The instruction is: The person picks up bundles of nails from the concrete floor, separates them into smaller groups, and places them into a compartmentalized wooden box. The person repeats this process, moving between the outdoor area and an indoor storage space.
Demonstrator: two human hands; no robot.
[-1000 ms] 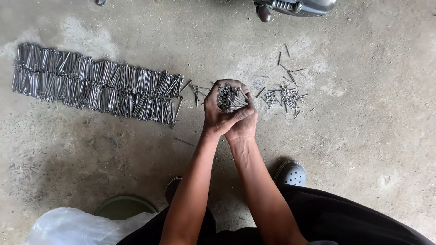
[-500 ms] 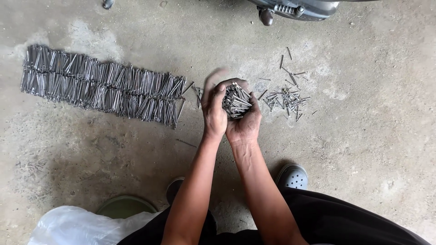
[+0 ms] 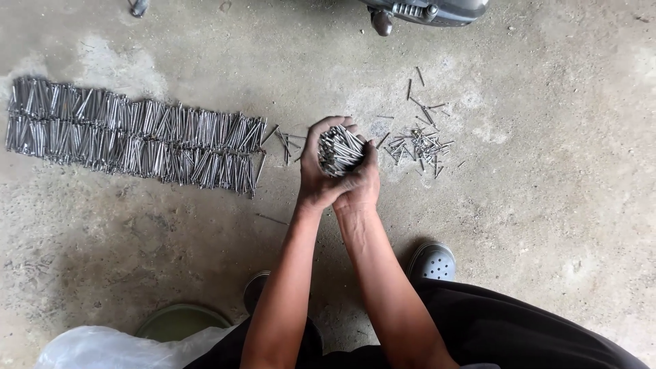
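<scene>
At twelve o'clock above our knees, our left hand (image 3: 316, 171) and right hand (image 3: 361, 183) now clench the nail bundle (image 3: 339, 149) tilted rather than upright, tips levelled

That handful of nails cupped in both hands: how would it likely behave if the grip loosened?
The bundle of nails is loose, unbound metal pins, so it would probably splay and spill. It likely feels heavy for its size, since both the left hand and right hand cup it. Spilled pins may roll, like the scattered nails nearby.
</scene>
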